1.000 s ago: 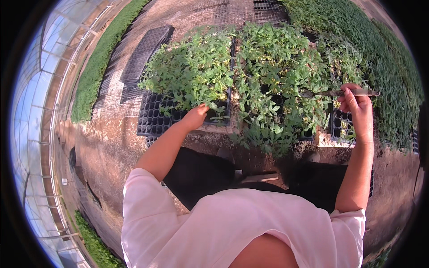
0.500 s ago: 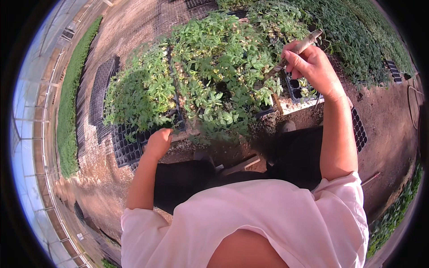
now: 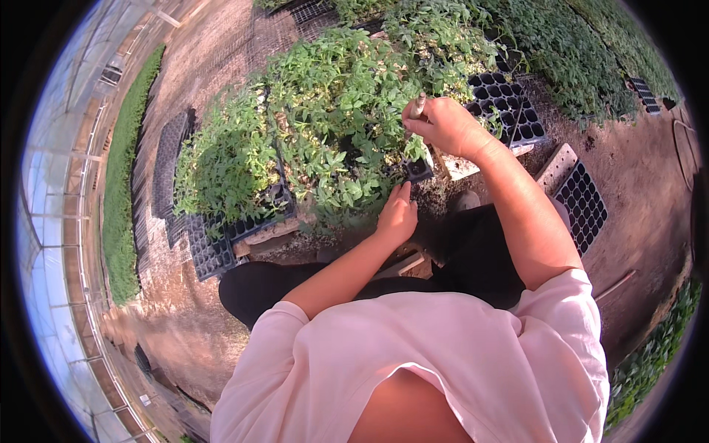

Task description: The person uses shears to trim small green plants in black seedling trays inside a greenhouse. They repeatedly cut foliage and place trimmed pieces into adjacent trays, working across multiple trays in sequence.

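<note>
My right hand (image 3: 452, 128) is closed around a thin stick-like tool (image 3: 419, 105) with a pale, wrapped-looking handle. The handle's top end pokes up out of the fist; the lower part is hidden. Below it, my left hand (image 3: 399, 218) reaches the near right corner of a black seedling tray (image 3: 419, 170), its fingers stretched out at the tray's edge. Whether they touch it I cannot tell. Leafy green seedlings (image 3: 325, 96) fill most of that tray, some with yellowish lower leaves. A small leafy plant (image 3: 415, 148) stands in the corner cells, just under my right hand.
Another seedling tray (image 3: 229, 166) lies to the left, beside dark cell trays (image 3: 168, 162). At the right are a cell tray with bare cells (image 3: 509, 103), a pale perforated block (image 3: 557, 167) and another cell tray (image 3: 583, 203). Dense green plants (image 3: 569, 59) grow at the far right.
My left hand has moved right, from the left tray's near edge to the middle tray's corner. My right hand has come left and lower, still holding the tool, now more upright.
</note>
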